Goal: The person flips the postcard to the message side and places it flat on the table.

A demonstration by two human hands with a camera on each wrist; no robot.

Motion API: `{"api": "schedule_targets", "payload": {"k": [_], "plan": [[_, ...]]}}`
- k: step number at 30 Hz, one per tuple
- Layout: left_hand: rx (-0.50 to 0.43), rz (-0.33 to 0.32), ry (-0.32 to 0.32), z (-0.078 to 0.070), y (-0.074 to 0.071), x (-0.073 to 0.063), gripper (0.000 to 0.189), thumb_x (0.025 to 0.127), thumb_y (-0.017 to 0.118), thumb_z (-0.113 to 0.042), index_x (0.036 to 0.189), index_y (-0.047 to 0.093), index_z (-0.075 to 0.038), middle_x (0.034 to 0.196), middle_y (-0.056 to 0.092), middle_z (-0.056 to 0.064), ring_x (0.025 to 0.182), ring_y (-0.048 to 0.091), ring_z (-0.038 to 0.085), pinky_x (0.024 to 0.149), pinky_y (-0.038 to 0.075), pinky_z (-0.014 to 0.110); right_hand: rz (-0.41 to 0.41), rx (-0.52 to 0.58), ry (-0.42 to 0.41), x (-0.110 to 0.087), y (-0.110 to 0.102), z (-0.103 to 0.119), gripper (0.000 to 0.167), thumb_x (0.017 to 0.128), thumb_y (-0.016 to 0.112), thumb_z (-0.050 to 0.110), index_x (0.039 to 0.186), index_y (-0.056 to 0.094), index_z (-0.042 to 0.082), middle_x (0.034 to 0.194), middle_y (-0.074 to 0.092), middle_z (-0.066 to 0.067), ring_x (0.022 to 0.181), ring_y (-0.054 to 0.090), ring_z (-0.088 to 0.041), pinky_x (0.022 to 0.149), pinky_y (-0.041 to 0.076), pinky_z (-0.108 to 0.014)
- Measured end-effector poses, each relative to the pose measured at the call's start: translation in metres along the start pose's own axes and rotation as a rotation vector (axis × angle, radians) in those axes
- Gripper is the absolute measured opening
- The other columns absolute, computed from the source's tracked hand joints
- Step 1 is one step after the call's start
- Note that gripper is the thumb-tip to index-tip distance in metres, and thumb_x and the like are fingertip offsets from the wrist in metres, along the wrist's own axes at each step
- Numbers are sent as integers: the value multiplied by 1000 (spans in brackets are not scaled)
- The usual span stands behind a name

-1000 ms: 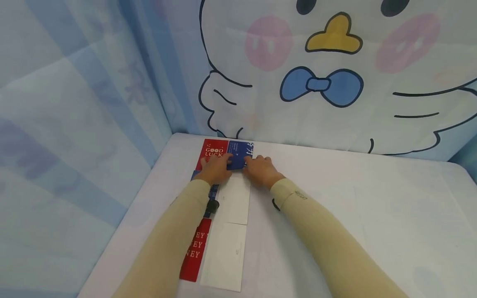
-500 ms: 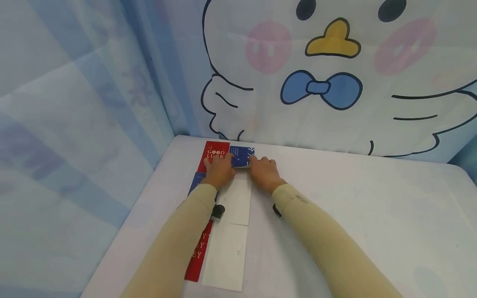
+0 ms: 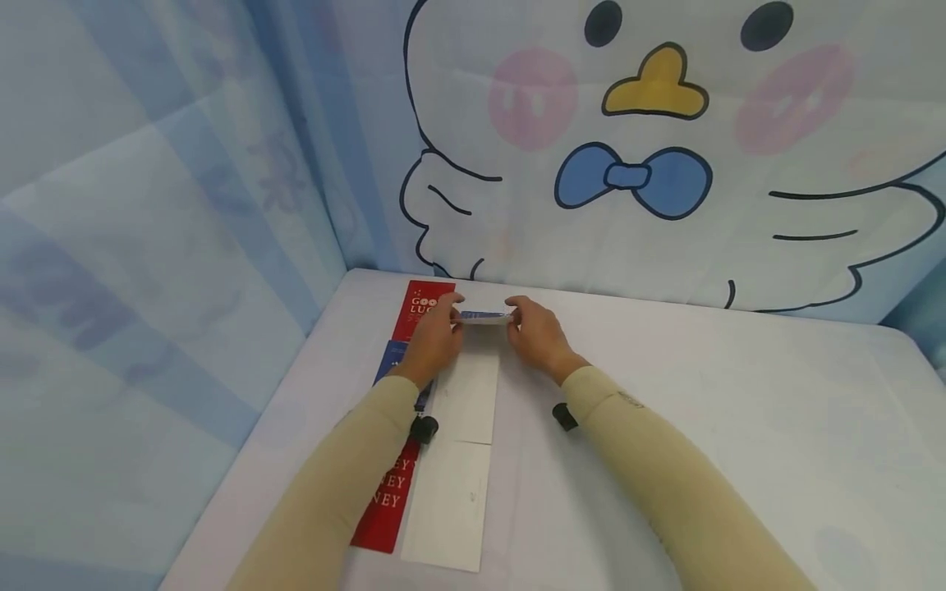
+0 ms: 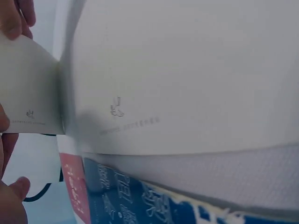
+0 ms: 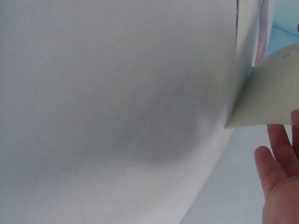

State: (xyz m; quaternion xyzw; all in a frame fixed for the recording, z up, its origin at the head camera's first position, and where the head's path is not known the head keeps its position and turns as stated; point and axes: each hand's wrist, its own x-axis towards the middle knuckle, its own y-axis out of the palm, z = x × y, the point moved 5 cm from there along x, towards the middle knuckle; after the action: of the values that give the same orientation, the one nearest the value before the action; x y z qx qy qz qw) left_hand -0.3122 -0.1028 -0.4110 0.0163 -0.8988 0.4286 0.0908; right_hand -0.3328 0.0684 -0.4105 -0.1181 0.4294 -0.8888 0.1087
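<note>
A blue-fronted paper envelope [image 3: 484, 317] stands tilted at the back of the table, its pale back toward me. My left hand [image 3: 434, 338] pinches its left edge and my right hand [image 3: 542, 335] its right edge. In the left wrist view the envelope's white back [image 4: 28, 84] curves a little and bears a small rabbit mark. From the right wrist, the lower edge of the envelope [image 5: 271, 93] meets the table, with the right fingers [image 5: 282, 149] at its side. Just in front, a white-backed envelope [image 3: 466, 398] lies flat, with another white-backed one [image 3: 446, 509] nearer me.
To the left runs a column of printed envelopes: a red GOOD LUCK one [image 3: 409, 308], a blue one [image 3: 390, 359] and a red MONEY one [image 3: 386, 505], partly hidden by my left sleeve [image 3: 340, 476]. A cartoon-printed curtain [image 3: 628, 246] hangs behind the white table [image 3: 702, 427].
The blue envelope lay flat, face up, then its near edge rose; now it tilts up with its back showing. Both hands have shifted from pressing near its front corners to gripping its sides.
</note>
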Motion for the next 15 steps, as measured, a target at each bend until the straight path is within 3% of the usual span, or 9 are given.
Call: {"api": "schedule_targets", "payload": {"k": [4,10,15], "plan": [[-35,-71,62,-5,-9,2,45,97,64,-3,138,48,-9,116,63,12,106,64,26,95,52,40,-112,57,-80,-1,-8,7,40,96,56,3,135,52,-3,101,60,-16,92,56,-29,89,49,-42],[-123,-155,64,-9,-24,0,49,99,62,-8,141,39,-7,116,60,14,104,62,27,93,53,38,-234,207,-130,-3,-17,15,36,94,56,-2,128,46,-5,98,58,-17,92,62,-30,82,52,-42],[-215,-256,113,-10,-32,-2,27,99,61,-4,121,47,-1,109,58,17,104,61,30,92,54,37,-315,236,-110,-6,-23,18,14,94,60,1,104,50,-1,93,61,-16,87,62,-31,77,54,-42]]}}
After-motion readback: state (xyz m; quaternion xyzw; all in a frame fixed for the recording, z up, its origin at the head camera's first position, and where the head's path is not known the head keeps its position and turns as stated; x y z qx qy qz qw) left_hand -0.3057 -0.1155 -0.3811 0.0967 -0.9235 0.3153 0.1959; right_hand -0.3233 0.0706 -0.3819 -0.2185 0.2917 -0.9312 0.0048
